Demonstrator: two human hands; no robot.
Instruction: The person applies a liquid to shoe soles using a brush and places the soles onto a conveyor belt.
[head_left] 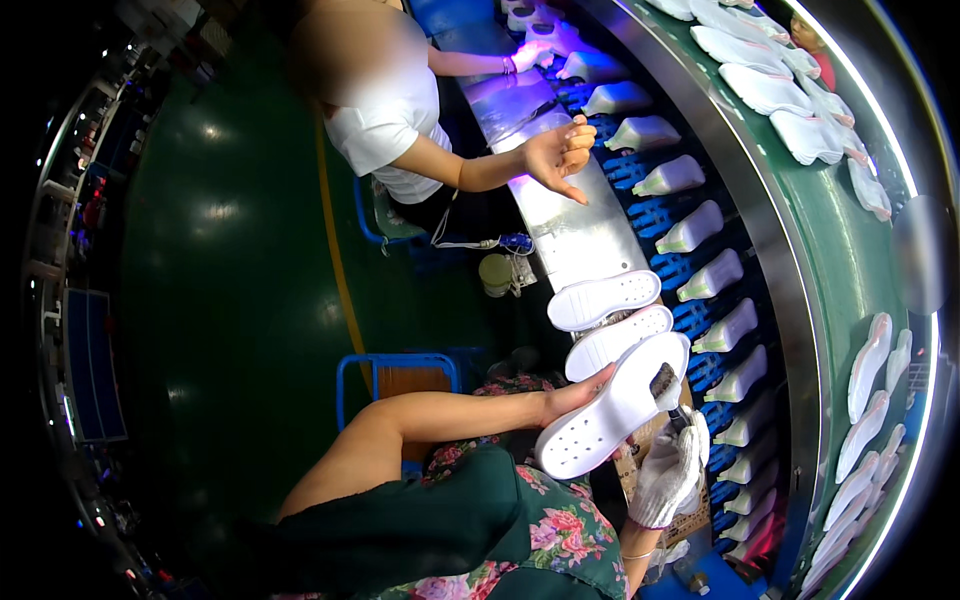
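Note:
My left hand (578,393) grips a white shoe sole (612,408) by its edge, tread side up, tilted over my lap. My right hand (672,470), in a white knit glove, holds a small brush (666,385) whose bristles touch the sole's upper end. Two more white soles (603,299) (617,341) lie side by side on the metal bench just beyond the held one.
A blue conveyor (660,215) carries several white shoe lasts past the steel bench (570,225). Another person in a white shirt (385,125) works further along, one hand (557,155) over the bench. White soles (770,90) lie on the green belt on the right. A blue stool frame (400,362) stands at my left.

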